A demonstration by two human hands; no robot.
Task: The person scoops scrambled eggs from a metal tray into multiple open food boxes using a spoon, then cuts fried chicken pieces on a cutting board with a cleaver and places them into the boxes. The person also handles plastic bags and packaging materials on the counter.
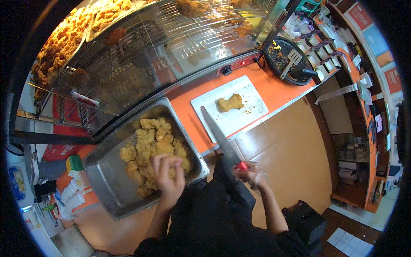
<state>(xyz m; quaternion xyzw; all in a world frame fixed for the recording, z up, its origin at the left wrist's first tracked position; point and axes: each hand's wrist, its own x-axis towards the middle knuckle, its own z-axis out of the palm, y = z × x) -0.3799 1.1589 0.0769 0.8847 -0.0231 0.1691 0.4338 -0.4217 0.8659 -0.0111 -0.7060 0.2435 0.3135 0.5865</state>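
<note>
My right hand (252,175), in a clear plastic glove, grips the red handle of a large knife (221,138). Its broad blade points up and left across the near left corner of a white cutting board (205,102). One piece of breaded fried chicken (230,102) lies on the board among crumbs. Over the near side of a deep steel pan (106,170) hangs my left hand (168,172), bare, its fingers curled and nothing seen between them. Breaded chicken pieces (147,144) are heaped in the pan under and beyond it; whether the hand touches them cannot be told.
A glass warming cabinet (141,64) with wire racks and fried chicken stands behind the orange counter (183,112). At the counter's right end is a black round pan (273,61) with a slotted turner (290,64). A black bin-like object (305,221) stands low at the right.
</note>
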